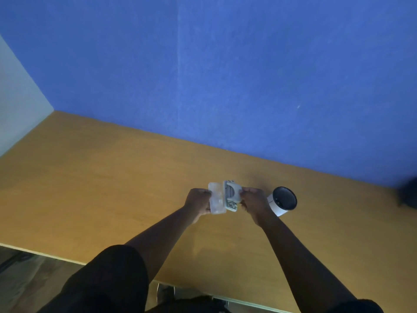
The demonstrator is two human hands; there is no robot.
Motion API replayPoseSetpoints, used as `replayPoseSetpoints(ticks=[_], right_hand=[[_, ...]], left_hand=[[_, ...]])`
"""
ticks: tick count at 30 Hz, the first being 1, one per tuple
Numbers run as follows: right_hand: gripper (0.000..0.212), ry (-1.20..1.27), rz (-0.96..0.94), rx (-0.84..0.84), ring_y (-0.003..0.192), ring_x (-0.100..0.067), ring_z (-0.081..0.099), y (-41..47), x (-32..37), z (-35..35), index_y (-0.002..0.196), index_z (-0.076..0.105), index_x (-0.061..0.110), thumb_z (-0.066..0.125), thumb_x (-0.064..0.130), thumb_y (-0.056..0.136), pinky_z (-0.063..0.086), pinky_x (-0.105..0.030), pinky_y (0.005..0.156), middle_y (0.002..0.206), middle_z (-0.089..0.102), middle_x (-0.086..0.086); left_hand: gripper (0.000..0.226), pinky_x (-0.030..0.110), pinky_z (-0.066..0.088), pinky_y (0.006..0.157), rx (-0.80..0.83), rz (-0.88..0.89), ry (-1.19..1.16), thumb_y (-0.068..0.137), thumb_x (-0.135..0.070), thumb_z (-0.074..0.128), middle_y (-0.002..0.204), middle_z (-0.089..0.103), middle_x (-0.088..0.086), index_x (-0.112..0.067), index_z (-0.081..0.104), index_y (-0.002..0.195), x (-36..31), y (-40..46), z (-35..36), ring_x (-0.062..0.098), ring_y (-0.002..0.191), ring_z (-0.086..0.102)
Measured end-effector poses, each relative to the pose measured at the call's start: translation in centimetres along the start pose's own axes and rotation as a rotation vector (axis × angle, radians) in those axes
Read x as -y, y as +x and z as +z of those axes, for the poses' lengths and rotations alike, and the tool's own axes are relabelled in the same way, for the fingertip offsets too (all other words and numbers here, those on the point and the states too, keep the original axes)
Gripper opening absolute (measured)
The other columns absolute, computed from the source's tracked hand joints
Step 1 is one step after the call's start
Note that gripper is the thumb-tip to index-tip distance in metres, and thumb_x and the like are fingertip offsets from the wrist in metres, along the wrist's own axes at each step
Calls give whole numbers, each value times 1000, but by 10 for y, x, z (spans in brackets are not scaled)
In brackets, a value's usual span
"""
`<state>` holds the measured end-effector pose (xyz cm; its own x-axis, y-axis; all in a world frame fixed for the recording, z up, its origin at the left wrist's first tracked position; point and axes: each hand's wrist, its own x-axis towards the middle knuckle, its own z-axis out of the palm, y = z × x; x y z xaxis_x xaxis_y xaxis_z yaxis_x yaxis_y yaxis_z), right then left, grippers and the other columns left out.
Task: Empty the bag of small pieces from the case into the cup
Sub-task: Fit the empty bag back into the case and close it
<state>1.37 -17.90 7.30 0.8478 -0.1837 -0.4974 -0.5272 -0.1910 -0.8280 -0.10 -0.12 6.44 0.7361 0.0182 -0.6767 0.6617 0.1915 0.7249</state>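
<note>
A small clear plastic case (223,197) is held open above the wooden table, its two halves spread side by side. My left hand (198,203) grips the frosted left half. My right hand (253,203) grips the right half, where small pale contents show; I cannot make out the bag clearly. A white paper cup (283,201) with a dark inside stands just right of my right hand, its mouth facing the camera.
The wooden table (101,188) runs from a blue back wall to a near edge at the bottom. A dark object (409,195) sits at the far right edge. A pale side wall stands at the left.
</note>
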Motion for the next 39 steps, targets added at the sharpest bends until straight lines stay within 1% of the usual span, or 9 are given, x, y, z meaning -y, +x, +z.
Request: replayPoseSetpoints(ticks=[4, 12, 17, 21, 24, 29, 32, 36, 39], right_hand=[[15, 48, 11, 45, 47, -16, 40, -5, 11, -1, 101, 69, 6, 56, 8, 93, 30, -24, 44, 60, 53, -8], [8, 3, 2, 53, 53, -15, 51, -11, 16, -10, 92, 67, 11, 60, 11, 92, 39, -21, 41, 72, 64, -10], [13, -67, -41, 46, 56, -15, 54, -9, 14, -20, 79, 66, 19, 62, 14, 90, 38, -22, 43, 71, 67, -7], [9, -57, -45, 59, 57, -16, 56, -10, 14, -22, 91, 71, 9, 63, 14, 90, 40, -24, 46, 72, 67, -7], [10, -37, -57, 70, 54, -11, 57, -12, 15, -22, 84, 69, 16, 62, 13, 91, 40, -23, 45, 71, 68, -5], [12, -25, -84, 79, 49, -7, 55, -14, 18, -23, 83, 68, 20, 62, 14, 91, 38, -20, 42, 71, 69, -3], [9, -68, -85, 84, 50, -8, 54, -12, 18, -21, 91, 71, 13, 63, 15, 91, 40, -22, 44, 72, 69, -4], [15, -90, -80, 70, 60, -12, 60, -11, 14, -20, 99, 72, 8, 63, 16, 90, 44, -23, 50, 76, 71, -4], [17, -150, -111, 63, 71, -14, 66, -9, 14, -20, 101, 72, 8, 63, 18, 89, 47, -24, 54, 83, 73, -5]], left_hand=[[20, 37, 59, 55, 38, -15, -33, 92, -4, 54, 96, 69, 25, 5, 66, 105, 0, -2, 17, 35, 78, 70], [14, 35, 56, 58, 44, -60, -108, 90, -7, 56, 84, 69, 19, -3, 69, 85, -1, -5, 39, 30, 69, 67], [23, 36, 53, 61, 30, -49, -72, 92, -9, 55, 106, 68, 27, 1, 66, 108, -2, -6, 44, 36, 82, 66], [24, 40, 58, 66, 47, -73, -109, 92, -8, 54, 111, 68, 30, 3, 65, 109, -4, -9, 47, 38, 84, 68], [20, 50, 61, 72, 75, -99, -145, 93, -4, 50, 109, 68, 32, 6, 65, 102, -5, -9, 48, 43, 93, 70], [24, 53, 61, 73, 44, -97, -150, 94, -2, 48, 105, 69, 32, 10, 63, 108, -4, -7, 46, 42, 91, 71], [28, 51, 62, 71, 65, -102, -151, 96, -4, 43, 105, 70, 31, 9, 65, 106, -5, -8, 47, 41, 91, 72], [28, 51, 59, 78, 69, -97, -146, 97, -7, 41, 107, 69, 30, 5, 66, 102, -8, -8, 47, 40, 91, 70], [27, 48, 60, 74, 75, -96, -132, 97, -7, 41, 106, 69, 28, 3, 66, 101, -10, -9, 46, 38, 86, 70]])
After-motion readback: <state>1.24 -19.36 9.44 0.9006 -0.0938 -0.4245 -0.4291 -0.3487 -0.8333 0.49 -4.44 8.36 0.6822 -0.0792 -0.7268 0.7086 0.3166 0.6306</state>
